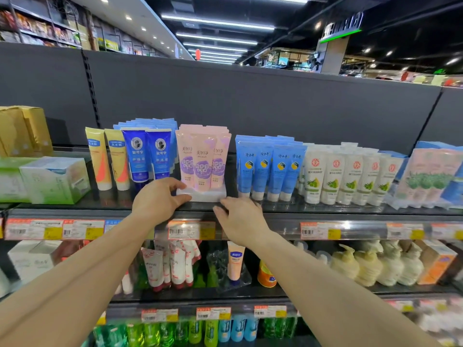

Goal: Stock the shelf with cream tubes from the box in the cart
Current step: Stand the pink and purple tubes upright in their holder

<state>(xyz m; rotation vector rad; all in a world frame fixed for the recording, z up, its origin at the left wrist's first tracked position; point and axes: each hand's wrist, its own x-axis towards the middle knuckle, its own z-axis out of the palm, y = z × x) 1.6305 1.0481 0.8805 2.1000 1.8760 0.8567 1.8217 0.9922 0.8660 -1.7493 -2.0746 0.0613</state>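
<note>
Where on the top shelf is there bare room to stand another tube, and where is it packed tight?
Bare shelf shows between the pink tubes and the light blue tubes, and along the front edge below the yellow tubes. From the light blue tubes rightward through the white tubes it is crowded.

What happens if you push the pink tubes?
The pink tubes stand tall on small caps, so they would probably tip. They look soft and light. The white tray under them likely slides along the smooth shelf.
</note>
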